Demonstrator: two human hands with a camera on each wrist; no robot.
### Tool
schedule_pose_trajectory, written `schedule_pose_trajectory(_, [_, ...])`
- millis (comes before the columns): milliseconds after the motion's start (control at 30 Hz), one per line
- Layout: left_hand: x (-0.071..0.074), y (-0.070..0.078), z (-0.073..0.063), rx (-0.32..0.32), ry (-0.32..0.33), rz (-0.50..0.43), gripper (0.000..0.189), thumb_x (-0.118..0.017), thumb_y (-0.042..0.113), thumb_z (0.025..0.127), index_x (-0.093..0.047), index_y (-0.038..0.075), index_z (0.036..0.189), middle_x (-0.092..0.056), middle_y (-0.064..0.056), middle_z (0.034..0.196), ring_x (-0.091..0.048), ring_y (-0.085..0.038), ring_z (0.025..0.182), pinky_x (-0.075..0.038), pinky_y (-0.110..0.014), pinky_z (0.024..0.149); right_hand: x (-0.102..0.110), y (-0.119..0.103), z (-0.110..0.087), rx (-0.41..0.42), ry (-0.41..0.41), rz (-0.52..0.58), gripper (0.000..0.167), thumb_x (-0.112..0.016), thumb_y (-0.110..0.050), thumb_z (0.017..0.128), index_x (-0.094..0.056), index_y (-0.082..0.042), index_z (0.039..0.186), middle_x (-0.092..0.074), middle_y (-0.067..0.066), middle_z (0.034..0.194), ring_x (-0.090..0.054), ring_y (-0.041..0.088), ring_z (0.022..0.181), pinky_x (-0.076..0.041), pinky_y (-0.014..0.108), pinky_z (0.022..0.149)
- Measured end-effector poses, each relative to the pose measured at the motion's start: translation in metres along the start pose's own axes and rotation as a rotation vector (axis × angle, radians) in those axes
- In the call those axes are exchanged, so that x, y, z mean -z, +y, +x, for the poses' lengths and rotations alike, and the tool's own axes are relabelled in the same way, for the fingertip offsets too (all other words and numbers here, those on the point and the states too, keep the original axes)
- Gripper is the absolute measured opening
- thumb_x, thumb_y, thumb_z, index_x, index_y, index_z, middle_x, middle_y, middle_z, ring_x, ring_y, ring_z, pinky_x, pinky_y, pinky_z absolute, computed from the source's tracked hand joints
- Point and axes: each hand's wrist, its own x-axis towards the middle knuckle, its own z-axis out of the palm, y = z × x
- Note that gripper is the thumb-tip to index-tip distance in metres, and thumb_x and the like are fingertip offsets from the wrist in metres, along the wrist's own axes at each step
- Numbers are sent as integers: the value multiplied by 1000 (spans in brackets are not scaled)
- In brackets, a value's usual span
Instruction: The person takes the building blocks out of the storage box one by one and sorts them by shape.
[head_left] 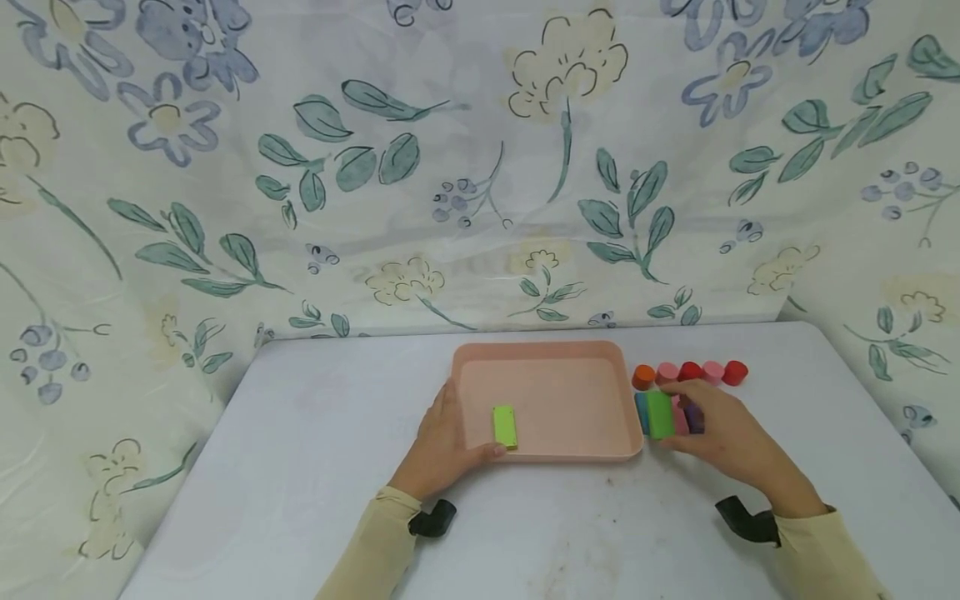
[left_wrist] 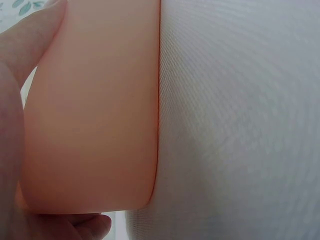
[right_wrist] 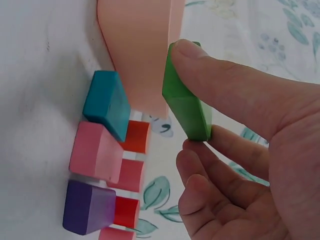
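My left hand (head_left: 444, 437) grips the near left corner of a shallow peach tray (head_left: 570, 400), thumb over the front rim and fingers along its left side. In the left wrist view, the tray's outer wall (left_wrist: 95, 115) hides much of the rest. A lime-green block (head_left: 505, 427) lies inside the tray, close to that thumb. Right of the tray, my right hand (head_left: 723, 433) pinches a green block (right_wrist: 192, 105) between thumb and fingers, raised above the table. Under and beside it are a teal block (right_wrist: 106, 102), a pink block (right_wrist: 95, 150) and a purple block (right_wrist: 87, 207) in a row.
Behind the blocks runs a row of several short cylinders, from an orange cylinder (head_left: 643, 377) through pink ones to a red cylinder (head_left: 736, 372). Everything stands on a white table (head_left: 337, 417). A floral cloth (head_left: 465, 167) hangs behind the table and at its sides.
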Motion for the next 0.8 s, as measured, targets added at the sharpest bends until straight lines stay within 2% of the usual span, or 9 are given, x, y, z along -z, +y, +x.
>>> schedule_pose_trajectory(200, [0,1,0,19,-2,-9,129,-81,59,75,-4,-2,159,-14,-22,165,-22,-42,148,-26,-58,116,6,6,-1,-13,11,-11,73,-89,-20,77,-54,-1,138,-57,23,131,-55,44,116,-54,60,87])
schedule_pose_trajectory(467, [1,1,-1,27,-9,-3,130,-80,60,75,-4,0,160,-12,-20,166,-21,-41,149,-26,-57,117,10,13,-1,-65,-2,-24,73,-91,-22,74,-56,1,134,-61,19,116,-56,33,97,-58,45,75])
schedule_pose_trajectory(600, [2,2,-1,38,-21,-9,130,-80,62,75,-2,1,160,-10,-19,166,-19,-40,149,-24,-58,117,11,16,-1,-57,-6,-30,71,-91,-19,74,-56,2,132,-62,15,110,-56,32,98,-57,44,76])
schedule_pose_trajectory(800, [1,2,-2,43,-23,-22,131,-80,61,75,0,3,161,-10,-17,167,-19,-38,150,-23,-57,118,13,23,-1,-64,-19,-35,72,-91,-20,74,-55,2,133,-61,17,112,-55,34,99,-58,45,75])
